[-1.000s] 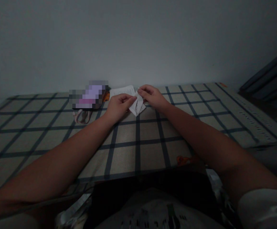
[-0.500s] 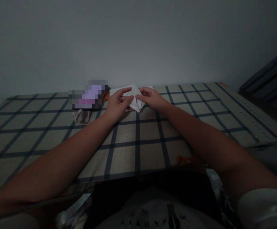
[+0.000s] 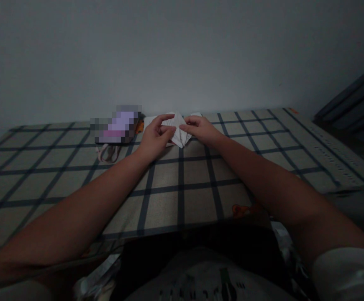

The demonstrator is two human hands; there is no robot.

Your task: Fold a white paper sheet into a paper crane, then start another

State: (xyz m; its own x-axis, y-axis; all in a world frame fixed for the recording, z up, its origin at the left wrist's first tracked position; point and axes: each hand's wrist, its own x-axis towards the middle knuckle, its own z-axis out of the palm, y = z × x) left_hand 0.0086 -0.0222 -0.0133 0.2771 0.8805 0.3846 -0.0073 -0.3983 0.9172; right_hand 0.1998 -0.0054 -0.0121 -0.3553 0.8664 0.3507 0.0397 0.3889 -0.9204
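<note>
A small folded piece of white paper (image 3: 178, 130) is held just above a checked bedsheet (image 3: 182, 184) near the far wall. My left hand (image 3: 154, 137) pinches its left side, thumb and forefinger closed on the fold. My right hand (image 3: 201, 128) pinches its right side, fingers curled on the paper. Both forearms reach forward across the sheet. The paper's top point stands up between the two hands. Another flat white sheet (image 3: 152, 121) lies under and behind the hands.
A blurred purple object (image 3: 116, 125) lies by the wall left of my hands, with a pale looped strap (image 3: 106, 152) in front of it. A dark panel (image 3: 354, 104) stands at the right edge. My lap and printed shirt (image 3: 207, 276) fill the bottom.
The folded paper has been turned and raised, so its point now stands up between my hands. Both hands shifted slightly away from me and regripped its sides.
</note>
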